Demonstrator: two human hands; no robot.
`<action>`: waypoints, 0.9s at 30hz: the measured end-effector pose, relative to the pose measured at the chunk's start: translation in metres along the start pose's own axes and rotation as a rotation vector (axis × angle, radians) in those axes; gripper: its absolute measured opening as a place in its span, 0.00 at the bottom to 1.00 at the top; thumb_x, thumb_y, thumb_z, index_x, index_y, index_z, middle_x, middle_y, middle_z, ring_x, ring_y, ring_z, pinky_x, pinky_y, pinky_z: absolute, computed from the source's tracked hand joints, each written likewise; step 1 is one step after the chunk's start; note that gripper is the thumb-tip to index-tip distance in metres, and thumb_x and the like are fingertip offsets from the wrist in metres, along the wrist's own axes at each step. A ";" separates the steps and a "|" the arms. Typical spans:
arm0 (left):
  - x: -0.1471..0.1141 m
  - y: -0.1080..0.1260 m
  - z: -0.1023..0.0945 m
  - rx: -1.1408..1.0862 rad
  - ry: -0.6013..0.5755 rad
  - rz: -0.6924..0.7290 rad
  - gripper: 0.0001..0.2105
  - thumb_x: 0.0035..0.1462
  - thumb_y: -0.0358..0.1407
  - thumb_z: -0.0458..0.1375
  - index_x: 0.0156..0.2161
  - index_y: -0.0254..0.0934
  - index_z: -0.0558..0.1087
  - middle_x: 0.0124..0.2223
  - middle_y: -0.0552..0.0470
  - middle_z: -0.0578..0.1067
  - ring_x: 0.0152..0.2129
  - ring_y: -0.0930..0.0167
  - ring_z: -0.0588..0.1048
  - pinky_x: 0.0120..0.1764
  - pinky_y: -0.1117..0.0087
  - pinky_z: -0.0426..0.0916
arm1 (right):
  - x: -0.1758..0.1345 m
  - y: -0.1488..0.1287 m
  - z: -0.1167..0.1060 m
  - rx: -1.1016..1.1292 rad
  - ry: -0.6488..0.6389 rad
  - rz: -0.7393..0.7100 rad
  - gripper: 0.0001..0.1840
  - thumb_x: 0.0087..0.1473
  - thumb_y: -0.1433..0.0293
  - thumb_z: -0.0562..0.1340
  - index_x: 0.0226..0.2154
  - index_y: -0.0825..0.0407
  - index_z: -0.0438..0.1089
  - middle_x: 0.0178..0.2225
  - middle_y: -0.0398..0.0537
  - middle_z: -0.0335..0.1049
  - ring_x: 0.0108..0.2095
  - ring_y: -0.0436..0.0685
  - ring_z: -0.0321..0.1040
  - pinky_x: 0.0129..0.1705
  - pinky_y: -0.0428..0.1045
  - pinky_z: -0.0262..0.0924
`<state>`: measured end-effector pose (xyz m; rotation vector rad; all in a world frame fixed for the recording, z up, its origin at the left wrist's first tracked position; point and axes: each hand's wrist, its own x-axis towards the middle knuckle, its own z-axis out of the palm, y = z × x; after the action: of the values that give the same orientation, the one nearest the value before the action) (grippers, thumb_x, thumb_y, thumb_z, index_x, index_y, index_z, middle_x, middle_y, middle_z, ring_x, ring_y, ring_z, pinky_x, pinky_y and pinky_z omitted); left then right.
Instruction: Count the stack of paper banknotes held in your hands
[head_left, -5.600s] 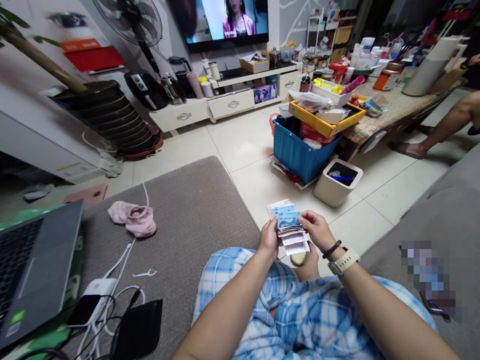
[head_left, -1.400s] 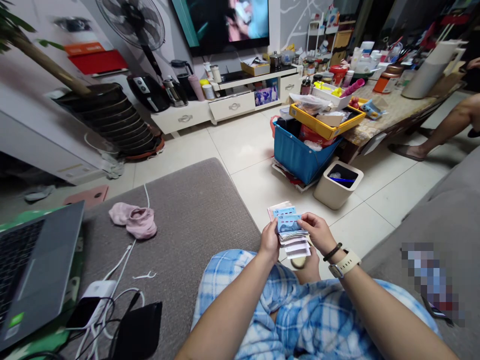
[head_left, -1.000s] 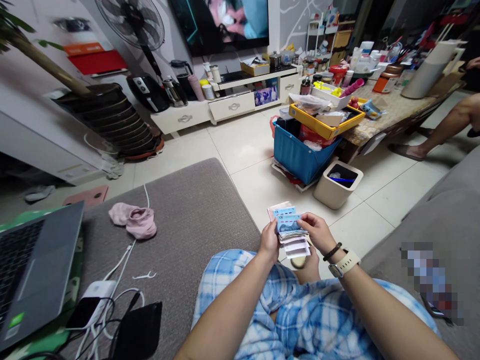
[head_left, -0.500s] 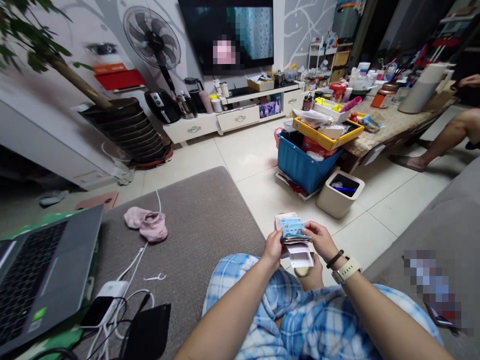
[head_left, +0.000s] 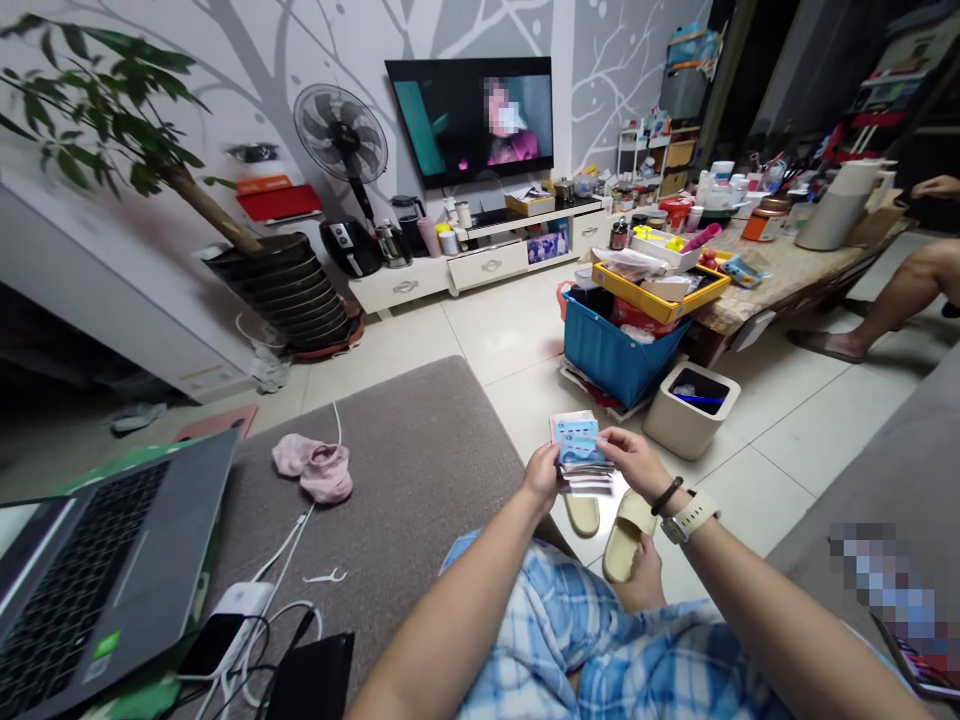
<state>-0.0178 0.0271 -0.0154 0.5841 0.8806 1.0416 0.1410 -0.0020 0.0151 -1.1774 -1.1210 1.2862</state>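
In front of my knees, my left hand grips the left side of a thick stack of paper slips. Light-blue printed slips that look like tickets lie on top, with a pale pink one behind them. White slips stick out below. My right hand, with a dark bracelet and a watch on its wrist, pinches the right edge of a blue slip between thumb and fingers. The print is too small to read.
A grey cushioned seat on the left bears a laptop, a pink cloth item and cables. Beige slippers are on the floor. Ahead are a bin and a blue box. Another person's leg shows at right.
The view has tilted up and shifted left. The white slips hang less far below the stack, and the blue slips show more of their faces. Both slippers now show beneath my hands.
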 end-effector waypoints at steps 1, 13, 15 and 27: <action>0.002 -0.003 -0.003 -0.022 0.008 0.016 0.12 0.43 0.39 0.66 0.32 0.33 0.77 0.29 0.47 0.79 0.32 0.63 0.79 0.39 0.63 0.71 | -0.002 0.003 0.001 0.000 -0.011 0.007 0.26 0.40 0.46 0.69 0.25 0.52 0.71 0.21 0.40 0.65 0.23 0.49 0.57 0.27 0.47 0.53; 0.002 -0.023 -0.011 -0.058 0.170 0.062 0.12 0.42 0.38 0.66 0.31 0.31 0.75 0.27 0.49 0.78 0.25 0.66 0.77 0.33 0.67 0.70 | -0.010 0.025 0.002 0.068 -0.014 0.089 0.25 0.41 0.47 0.69 0.25 0.53 0.72 0.21 0.40 0.64 0.23 0.49 0.56 0.27 0.47 0.51; 0.001 -0.023 -0.009 -0.057 0.193 0.051 0.11 0.42 0.37 0.65 0.31 0.31 0.75 0.27 0.49 0.78 0.24 0.67 0.77 0.32 0.67 0.70 | -0.010 0.024 0.001 0.059 -0.008 0.092 0.25 0.41 0.47 0.69 0.24 0.53 0.71 0.20 0.40 0.63 0.22 0.49 0.56 0.26 0.47 0.50; -0.006 -0.026 -0.008 -0.046 0.162 0.039 0.11 0.41 0.35 0.67 0.32 0.32 0.76 0.28 0.49 0.79 0.24 0.69 0.77 0.33 0.69 0.70 | -0.014 0.036 0.000 -0.030 0.058 0.080 0.25 0.37 0.52 0.73 0.19 0.52 0.63 0.19 0.39 0.60 0.23 0.49 0.55 0.28 0.48 0.50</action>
<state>-0.0133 0.0110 -0.0375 0.4850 0.9875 1.1531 0.1378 -0.0175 -0.0200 -1.2847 -1.0632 1.2912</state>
